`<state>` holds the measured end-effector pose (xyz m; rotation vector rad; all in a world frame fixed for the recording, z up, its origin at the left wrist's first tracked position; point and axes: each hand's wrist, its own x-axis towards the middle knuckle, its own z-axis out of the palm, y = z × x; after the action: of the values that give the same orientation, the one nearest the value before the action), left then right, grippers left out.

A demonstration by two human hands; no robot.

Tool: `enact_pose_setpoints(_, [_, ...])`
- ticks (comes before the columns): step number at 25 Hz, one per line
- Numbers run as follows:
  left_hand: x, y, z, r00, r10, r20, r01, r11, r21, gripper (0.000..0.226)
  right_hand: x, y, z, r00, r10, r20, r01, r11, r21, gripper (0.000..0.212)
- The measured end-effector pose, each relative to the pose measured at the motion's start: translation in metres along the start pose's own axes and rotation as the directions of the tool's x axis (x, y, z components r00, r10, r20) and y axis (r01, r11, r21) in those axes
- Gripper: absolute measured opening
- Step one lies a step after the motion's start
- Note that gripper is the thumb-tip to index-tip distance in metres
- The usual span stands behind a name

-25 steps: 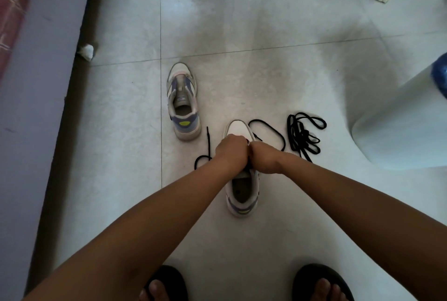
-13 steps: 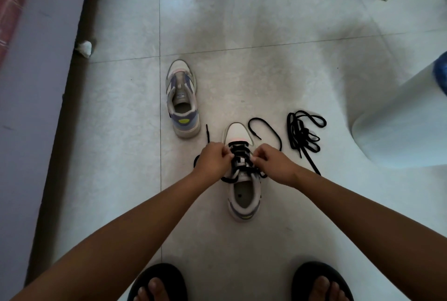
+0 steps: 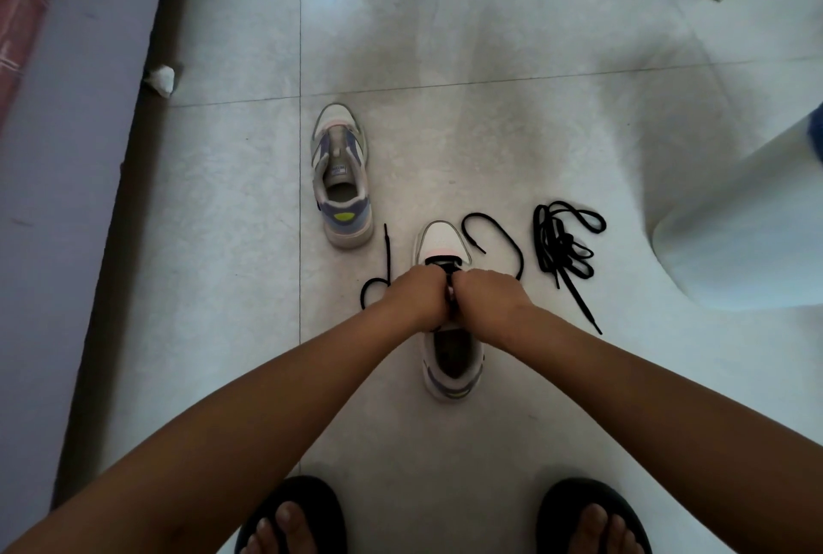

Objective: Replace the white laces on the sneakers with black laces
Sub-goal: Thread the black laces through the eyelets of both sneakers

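Note:
A white sneaker (image 3: 452,368) stands on the floor in front of me, toe pointing away. A black lace (image 3: 499,233) is threaded through its eyelets, and its loose ends trail out to both sides. My left hand (image 3: 412,295) and my right hand (image 3: 485,297) press together over the laced part, each closed on the black lace. The lacing under my hands is mostly hidden. A second sneaker (image 3: 340,179), without a lace, sits further off to the left. A bundled spare black lace (image 3: 565,246) lies to the right.
My two feet in black sandals (image 3: 294,518) stand at the bottom edge. A purple bed edge (image 3: 67,197) runs down the left. A pale rounded object (image 3: 735,233) sits on the right, a small crumpled white scrap (image 3: 161,79) by the bed.
Half a second ago my hands were apart, pulling the lace sideways at the eyelets. Now they have come together over the middle of the sneaker, as one second ago.

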<state>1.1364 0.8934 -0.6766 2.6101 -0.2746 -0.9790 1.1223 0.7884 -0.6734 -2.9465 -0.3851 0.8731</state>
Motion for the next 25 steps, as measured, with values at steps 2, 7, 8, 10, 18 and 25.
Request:
enact_pose_setpoints(2, [-0.003, 0.0, -0.001, 1.0, -0.003, 0.017, 0.004, 0.998, -0.056, 0.019, -0.001, 0.003, -0.004, 0.999, 0.022, 0.042, -0.026, 0.996, 0.09, 0.019])
enact_pose_setpoints(7, [-0.014, -0.008, 0.008, 0.991, -0.014, -0.134, -0.019, 0.969, -0.245, 0.017, -0.003, 0.027, 0.004, 0.996, 0.024, 0.091, -0.07, 0.83, 0.553, 0.019])
enact_pose_setpoints(8, [-0.016, -0.014, 0.014, 0.986, -0.04, -0.16, -0.011, 0.953, -0.303, 0.015, -0.006, 0.031, 0.01, 0.995, 0.035, 0.091, -0.086, 0.758, 0.647, 0.022])
enact_pose_setpoints(10, [-0.018, -0.024, 0.024, 0.983, -0.097, -0.156, 0.015, 0.891, -0.453, 0.012, -0.013, 0.032, 0.024, 0.995, 0.055, 0.089, -0.104, 0.629, 0.77, 0.022])
enact_pose_setpoints(18, [-0.016, -0.029, 0.027, 0.982, -0.074, -0.173, -0.006, 0.905, -0.425, 0.02, -0.01, 0.035, 0.034, 0.996, 0.076, 0.036, -0.079, 0.673, 0.735, 0.021])
enact_pose_setpoints(25, [-0.013, -0.033, 0.032, 0.976, 0.031, -0.217, -0.106, 0.934, -0.34, 0.017, -0.01, 0.038, 0.034, 0.997, 0.033, 0.074, -0.081, 0.532, 0.843, 0.016])
